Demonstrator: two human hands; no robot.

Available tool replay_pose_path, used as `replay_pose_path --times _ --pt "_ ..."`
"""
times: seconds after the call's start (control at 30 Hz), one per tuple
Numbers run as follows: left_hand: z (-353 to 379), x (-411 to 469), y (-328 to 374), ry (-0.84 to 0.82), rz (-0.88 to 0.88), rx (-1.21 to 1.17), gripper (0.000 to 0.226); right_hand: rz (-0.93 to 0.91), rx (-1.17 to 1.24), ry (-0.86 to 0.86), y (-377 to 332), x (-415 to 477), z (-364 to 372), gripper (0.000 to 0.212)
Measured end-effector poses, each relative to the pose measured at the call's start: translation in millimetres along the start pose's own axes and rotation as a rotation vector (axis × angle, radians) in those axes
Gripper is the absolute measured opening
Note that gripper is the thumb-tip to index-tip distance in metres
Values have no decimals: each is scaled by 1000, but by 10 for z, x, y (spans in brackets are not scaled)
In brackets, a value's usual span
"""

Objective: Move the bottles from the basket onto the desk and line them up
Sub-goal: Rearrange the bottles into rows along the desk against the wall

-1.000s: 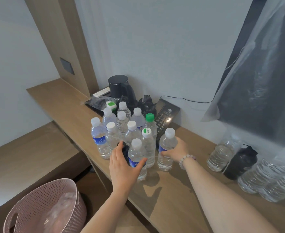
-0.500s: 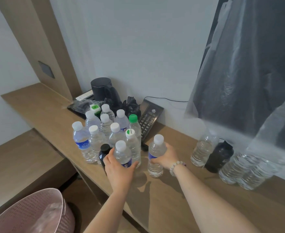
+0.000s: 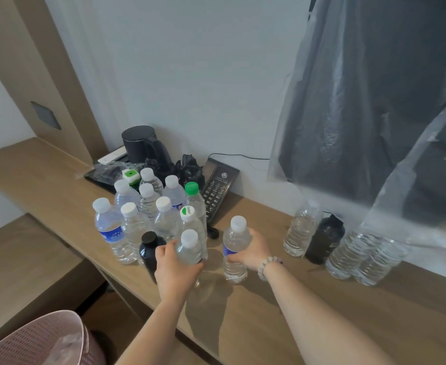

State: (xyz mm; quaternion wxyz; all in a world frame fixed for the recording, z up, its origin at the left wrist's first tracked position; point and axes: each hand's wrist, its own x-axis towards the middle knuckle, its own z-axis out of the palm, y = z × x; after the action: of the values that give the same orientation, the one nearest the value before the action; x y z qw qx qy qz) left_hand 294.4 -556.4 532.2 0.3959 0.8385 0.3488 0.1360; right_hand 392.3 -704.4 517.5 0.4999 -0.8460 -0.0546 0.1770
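Fingers (image 3: pixel 163 252) of the left hand (image 3: pixel 175 272) curl round an upright white-capped bottle (image 3: pixel 190 250); those of the right hand (image 3: pixel 252 250) wrap a blue-labelled bottle (image 3: pixel 236 241) just beside it on the counter (image 3: pixel 243 325).

A white wall (image 3: pixel 190 88) is rising behind a wooden desk (image 3: pixel 48 175). Clear plastic (image 3: pixel 335 114) is hanging at right.

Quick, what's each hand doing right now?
Left hand: holding a clear bottle.
Right hand: holding a blue-label bottle.
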Motion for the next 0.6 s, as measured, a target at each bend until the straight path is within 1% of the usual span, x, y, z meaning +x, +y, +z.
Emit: replay_pose_path --times 0.23,0.37,0.6 --pt "73 -121 63 -102 127 77 67 23 -27 62 49 -144 -62 66" --pt "116 -182 137 -137 91 -9 59 51 -17 110 87 -254 -145 62" --pt "305 -349 243 -260 181 -32 55 109 19 225 242 -505 -343 61"
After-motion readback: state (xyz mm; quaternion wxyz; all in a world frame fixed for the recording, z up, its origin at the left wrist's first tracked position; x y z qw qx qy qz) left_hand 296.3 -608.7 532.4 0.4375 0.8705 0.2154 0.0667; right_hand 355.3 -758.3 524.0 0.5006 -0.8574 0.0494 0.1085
